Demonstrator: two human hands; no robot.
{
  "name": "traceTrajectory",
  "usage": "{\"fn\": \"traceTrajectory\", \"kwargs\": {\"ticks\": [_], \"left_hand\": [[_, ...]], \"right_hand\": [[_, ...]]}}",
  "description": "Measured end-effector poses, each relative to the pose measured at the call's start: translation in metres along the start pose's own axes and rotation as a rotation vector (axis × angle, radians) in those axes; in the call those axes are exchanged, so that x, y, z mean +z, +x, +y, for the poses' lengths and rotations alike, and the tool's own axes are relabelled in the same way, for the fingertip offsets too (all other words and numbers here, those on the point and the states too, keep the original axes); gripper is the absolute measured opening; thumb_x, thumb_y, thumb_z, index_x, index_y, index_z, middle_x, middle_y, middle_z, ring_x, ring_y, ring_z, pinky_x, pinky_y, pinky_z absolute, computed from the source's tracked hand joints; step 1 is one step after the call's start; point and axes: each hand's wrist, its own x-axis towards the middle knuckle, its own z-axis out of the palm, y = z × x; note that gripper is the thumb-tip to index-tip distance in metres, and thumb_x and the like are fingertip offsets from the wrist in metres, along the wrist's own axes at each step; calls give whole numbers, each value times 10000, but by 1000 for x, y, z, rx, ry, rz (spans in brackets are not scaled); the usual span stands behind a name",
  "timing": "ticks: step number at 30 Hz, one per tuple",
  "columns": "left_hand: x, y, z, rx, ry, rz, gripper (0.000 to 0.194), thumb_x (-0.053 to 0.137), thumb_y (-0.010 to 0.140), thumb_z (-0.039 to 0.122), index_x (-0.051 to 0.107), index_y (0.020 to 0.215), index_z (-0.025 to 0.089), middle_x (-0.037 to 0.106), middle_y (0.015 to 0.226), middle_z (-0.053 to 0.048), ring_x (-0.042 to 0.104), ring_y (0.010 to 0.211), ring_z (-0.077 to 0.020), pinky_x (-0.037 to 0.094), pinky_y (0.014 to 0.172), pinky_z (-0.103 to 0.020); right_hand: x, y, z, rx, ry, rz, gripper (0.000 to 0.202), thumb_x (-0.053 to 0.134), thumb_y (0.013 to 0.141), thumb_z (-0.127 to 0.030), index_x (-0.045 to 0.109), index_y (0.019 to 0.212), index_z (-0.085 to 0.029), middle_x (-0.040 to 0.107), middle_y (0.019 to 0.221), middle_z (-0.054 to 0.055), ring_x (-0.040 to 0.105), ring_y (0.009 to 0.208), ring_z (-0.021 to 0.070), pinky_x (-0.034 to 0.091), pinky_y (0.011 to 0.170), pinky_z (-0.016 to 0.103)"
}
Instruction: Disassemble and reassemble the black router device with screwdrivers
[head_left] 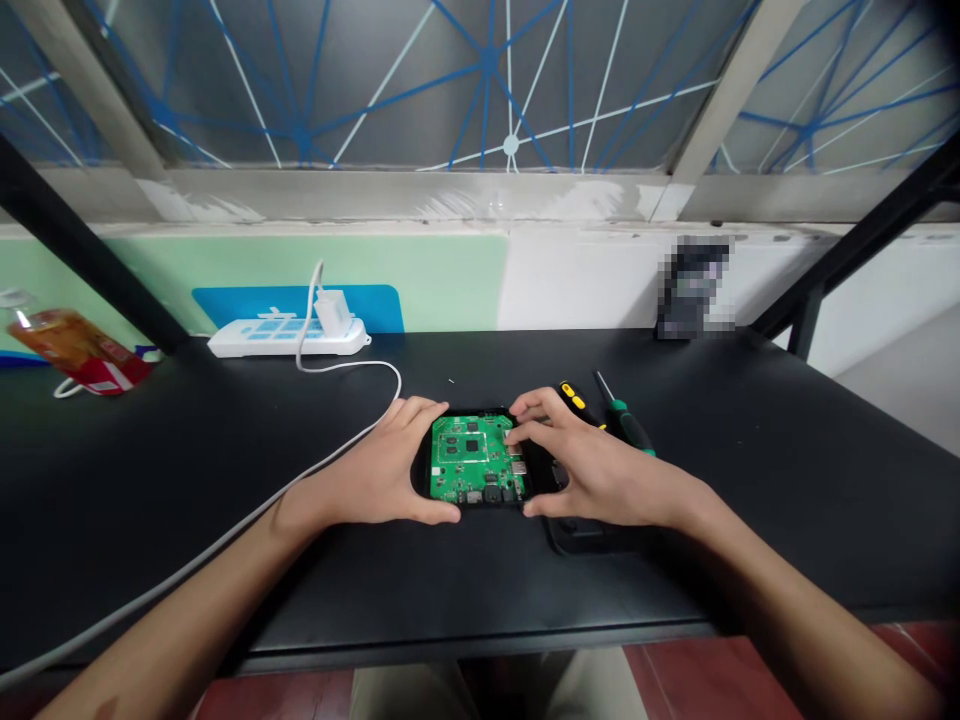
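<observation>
A green circuit board (469, 455) sits in a shallow black case (480, 508) at the middle of the black table. My left hand (386, 465) grips the case's left side, with the thumb at the front edge and the fingers at the back corner. My right hand (592, 465) holds the right side, thumb at the front right corner and one fingertip touching the board's right edge. Behind my right hand lie a green-handled screwdriver (632, 425) and a yellow-and-black tool (574, 396). A black tray-like part (585, 538) lies partly hidden beneath my right hand.
A white cable (225, 543) runs from a plug on the white power strip (289, 338) past my left forearm. A bottle (79, 345) lies at the far left. A pixelated dark object (691, 288) leans on the back wall.
</observation>
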Motion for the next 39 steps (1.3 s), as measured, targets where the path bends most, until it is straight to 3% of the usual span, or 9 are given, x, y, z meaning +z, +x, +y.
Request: {"fn": "traceTrajectory", "kwargs": {"ticks": [5, 11, 17, 21, 26, 29, 32, 39], "left_hand": [[0, 0, -1, -5, -4, -1, 1026, 821, 692, 619, 349, 1494, 187, 446, 1405, -167, 434, 1308, -405, 420, 1089, -606], [4, 0, -4, -7, -18, 0, 1078, 822, 684, 633, 328, 1525, 175, 435, 1422, -174, 418, 1333, -417, 382, 1122, -620], [6, -1, -7, 10, -40, 11, 1162, 836, 670, 638, 237, 1563, 198, 410, 1455, -183, 359, 1392, -439, 296, 1164, -661], [2, -2, -4, 5, -65, 15, 1105, 864, 654, 598, 277, 1498, 192, 418, 1441, -188, 389, 1367, -427, 343, 1142, -645], [0, -2, 0, -8, -88, 22, 1085, 861, 670, 597, 228, 1470, 229, 404, 1434, -193, 442, 1327, -431, 406, 1080, -650], [0, -1, -1, -5, -91, 13, 1088, 848, 679, 622, 210, 1467, 227, 399, 1432, -196, 441, 1327, -434, 408, 1077, -648], [0, -1, -1, -9, -96, 12, 1091, 853, 673, 622, 216, 1464, 222, 405, 1429, -191, 441, 1324, -427, 408, 1084, -635], [-1, -2, -1, -27, -108, 11, 1086, 854, 673, 610, 217, 1469, 234, 402, 1441, -191, 448, 1321, -439, 405, 1081, -649]], "right_hand": [[2, 0, 2, 3, 20, 19, 537, 808, 755, -395, 552, 1190, -208, 330, 1426, 137, 458, 1369, 313, 506, 1124, 483], [6, 2, 5, 9, 34, 3, 535, 812, 745, -371, 485, 1144, -230, 256, 1533, 134, 293, 1514, 321, 411, 1211, 497], [6, 2, 1, 43, 72, 0, 549, 818, 736, -315, 442, 1130, -247, 246, 1564, 133, 345, 1491, 319, 438, 1183, 511], [4, 0, 0, 43, 71, 19, 580, 840, 721, -329, 453, 1145, -247, 269, 1567, 123, 428, 1432, 305, 470, 1155, 487], [-1, -1, -1, -49, 90, 47, 783, 806, 759, -409, 377, 1406, -303, 237, 1627, 90, 395, 1474, 282, 430, 1197, 471], [-2, 0, -2, -98, 73, 91, 741, 708, 842, -311, 331, 1480, -308, 321, 1615, 71, 379, 1492, 240, 386, 1233, 446], [-2, 2, -2, -101, 32, 92, 707, 685, 847, -278, 363, 1476, -292, 380, 1586, 74, 429, 1457, 236, 424, 1206, 436], [-1, 2, -2, -100, 5, 93, 693, 664, 846, -251, 384, 1478, -298, 336, 1616, 73, 468, 1435, 257, 451, 1186, 459]]}}
